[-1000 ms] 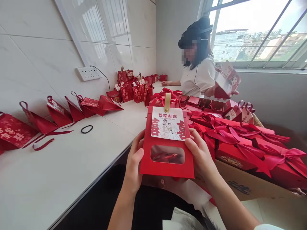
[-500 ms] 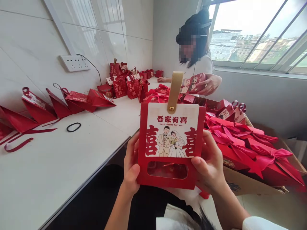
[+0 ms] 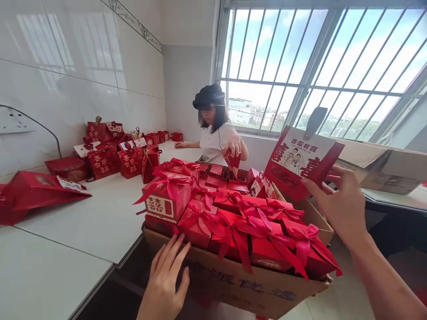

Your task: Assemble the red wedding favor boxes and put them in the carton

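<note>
A red wedding gift box [image 3: 295, 158] is up in the right hand [image 3: 343, 206], over the right end of a big cardboard carton [image 3: 247, 286].
The right thumb and fingers pinch the gift box by its lower corner, and it leans; the left hand [image 3: 167, 278] holds nothing, fingers spread wide by the carton's near edge, maybe touching, I cannot tell; red boxes with pink bows [image 3: 267, 242] fill the carton's front; across it, a co-worker [image 3: 216, 140] holds a small red box [image 3: 232, 163].

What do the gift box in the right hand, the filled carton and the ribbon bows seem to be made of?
Gift box: likely smooth printed card; flat panels, straight edges.
Filled carton: matte cardboard, probably corrugated; plain brown, stiff-looking wall.
Ribbon bows: satin-like fabric, perhaps synthetic; soft sheen, loose folds.
</note>
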Demonstrator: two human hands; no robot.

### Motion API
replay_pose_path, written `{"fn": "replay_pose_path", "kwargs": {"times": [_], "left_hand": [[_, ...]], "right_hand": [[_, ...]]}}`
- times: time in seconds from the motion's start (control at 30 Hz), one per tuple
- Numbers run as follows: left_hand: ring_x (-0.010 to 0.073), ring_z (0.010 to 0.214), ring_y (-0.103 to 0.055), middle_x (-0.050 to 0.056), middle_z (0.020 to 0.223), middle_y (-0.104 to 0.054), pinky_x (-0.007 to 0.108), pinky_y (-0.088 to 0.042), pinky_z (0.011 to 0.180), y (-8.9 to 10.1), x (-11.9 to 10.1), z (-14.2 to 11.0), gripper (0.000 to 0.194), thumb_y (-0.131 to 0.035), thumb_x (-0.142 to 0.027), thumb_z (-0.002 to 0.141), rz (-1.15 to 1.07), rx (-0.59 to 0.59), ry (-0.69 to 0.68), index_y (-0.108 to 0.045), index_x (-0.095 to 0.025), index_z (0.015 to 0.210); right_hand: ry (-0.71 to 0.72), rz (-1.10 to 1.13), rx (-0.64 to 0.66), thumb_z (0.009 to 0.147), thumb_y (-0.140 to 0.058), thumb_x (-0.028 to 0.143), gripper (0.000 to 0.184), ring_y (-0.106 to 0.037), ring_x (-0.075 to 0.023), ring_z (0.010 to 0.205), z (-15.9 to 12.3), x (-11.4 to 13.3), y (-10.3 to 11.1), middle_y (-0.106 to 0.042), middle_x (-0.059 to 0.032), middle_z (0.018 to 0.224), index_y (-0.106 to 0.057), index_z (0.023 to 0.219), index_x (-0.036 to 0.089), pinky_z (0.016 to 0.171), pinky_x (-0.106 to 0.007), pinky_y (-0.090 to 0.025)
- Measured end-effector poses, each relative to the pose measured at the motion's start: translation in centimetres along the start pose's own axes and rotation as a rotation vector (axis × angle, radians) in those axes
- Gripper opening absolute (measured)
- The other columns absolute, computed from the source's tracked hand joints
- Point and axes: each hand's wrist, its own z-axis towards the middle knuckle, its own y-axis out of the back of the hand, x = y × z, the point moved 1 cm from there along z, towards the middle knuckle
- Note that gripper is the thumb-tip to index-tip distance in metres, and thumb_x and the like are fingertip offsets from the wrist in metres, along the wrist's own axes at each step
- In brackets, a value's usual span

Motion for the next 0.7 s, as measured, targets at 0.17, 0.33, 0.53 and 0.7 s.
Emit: {"fn": "replay_pose_path", "kwargs": {"times": [0.17,0.33,0.53,0.7], "left_hand": [[0.0246,0.127,-0.046,0.008,0.14,-0.046,0.034,-0.05,0.093,-1.8,0.5,-2.8,0.052,-0.044,-0.016,0.087,-0.007,0.008,0.055,-0.038,-0.024,0.138],[0.0249,0.126,-0.047,0.005,0.145,-0.04,0.032,-0.052,0.094,-1.9,0.6,-4.1,0.06,-0.045,-0.013,0.086,-0.072,0.042,0.056,-0.032,-0.03,0.142],[0.0246,0.127,-0.045,0.004,0.15,-0.029,0.03,-0.05,0.098,-2.5,0.5,-4.7,0.064,-0.046,-0.007,0.085,-0.097,0.091,0.057,-0.031,-0.03,0.143],[0.0243,0.126,-0.047,0.004,0.151,-0.027,0.028,-0.05,0.097,-2.8,0.3,-4.6,0.058,-0.046,-0.009,0.085,-0.107,0.099,0.063,-0.037,-0.028,0.14]], "right_hand": [[0.012,-0.26,0.093,0.064,-0.053,0.07,0.069,-0.057,-0.0343,0.099,4.4,-4.5,-4.0,-0.057,-0.0198,0.105,-0.051,0.103,0.013,0.085,-0.051,-0.048],[-0.173,-0.176,0.218,0.057,-0.063,0.065,0.061,-0.057,-0.0366,0.094,4.3,-9.2,-8.1,-0.058,-0.02,0.096,-0.046,0.089,0.017,0.083,-0.052,-0.045],[-0.147,-0.009,0.118,0.056,-0.066,0.066,0.057,-0.054,-0.0324,0.091,5.7,-9.0,-9.7,-0.054,-0.0145,0.092,-0.039,0.082,0.023,0.086,-0.049,-0.042],[-0.119,0.108,0.053,0.061,-0.065,0.064,0.055,-0.053,-0.0271,0.09,8.5,-6.6,-9.6,-0.052,-0.0137,0.098,-0.037,0.085,0.024,0.086,-0.043,-0.041]]}}
